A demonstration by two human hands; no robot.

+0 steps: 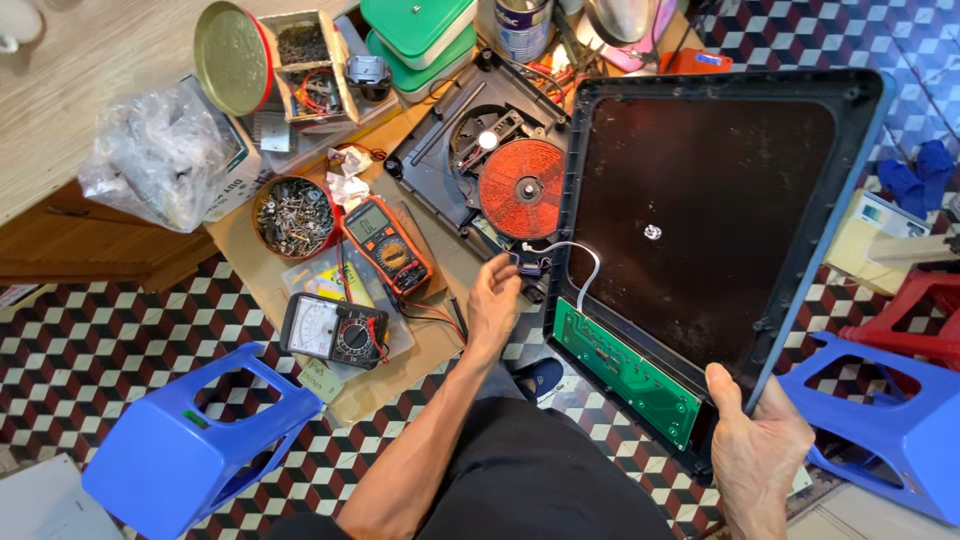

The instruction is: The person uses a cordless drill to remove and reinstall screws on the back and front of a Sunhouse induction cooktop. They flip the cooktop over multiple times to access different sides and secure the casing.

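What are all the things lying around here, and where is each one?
Cooktop lid: one, black glass in a dark frame, tilted up at right.
Circuit board: one, green, along the lid's lower edge.
Cooker base: one, black, with an orange-red coil, centre.
White cable: one, between base and lid.
Digital multimeter: one, orange and grey, on cardboard.
Analogue meter: one, black, below it.
Tin of screws: one, round, left of the multimeter.
Plastic stools: two, blue, lower left and lower right.
Left hand: at the cable's plug.
Right hand: gripping the lid's lower corner.
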